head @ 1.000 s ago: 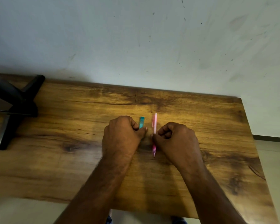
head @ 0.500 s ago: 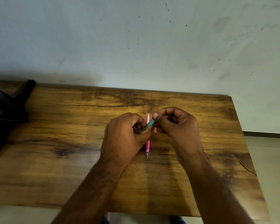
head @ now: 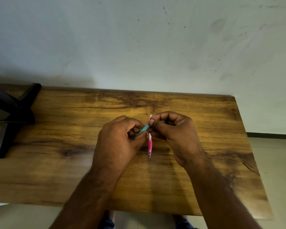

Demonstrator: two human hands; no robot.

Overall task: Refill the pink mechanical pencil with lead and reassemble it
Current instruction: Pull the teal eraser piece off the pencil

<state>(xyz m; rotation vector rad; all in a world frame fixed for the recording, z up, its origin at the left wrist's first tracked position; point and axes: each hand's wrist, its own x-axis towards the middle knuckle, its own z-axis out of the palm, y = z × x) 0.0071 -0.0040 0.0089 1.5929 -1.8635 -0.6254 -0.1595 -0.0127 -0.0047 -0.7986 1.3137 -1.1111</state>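
The pink mechanical pencil [head: 150,145] lies on the wooden table [head: 56,162], tip pointing toward me, its upper half hidden behind my hands. Just above it, my left hand [head: 120,142] holds a small teal lead case [head: 143,129] tilted up to the right. My right hand [head: 173,134] pinches the case's upper end with thumb and forefinger. Neither hand touches the pencil as far as I can tell.
A black stand [head: 12,116] with metal legs sits at the table's far left. A pale wall [head: 139,47] rises right behind the table. The table's right edge and the floor [head: 274,162] lie to the right.
My left hand lifted the teal case off the table. My right hand left the pencil and came up to pinch the case's end. The pencil stays on the table.
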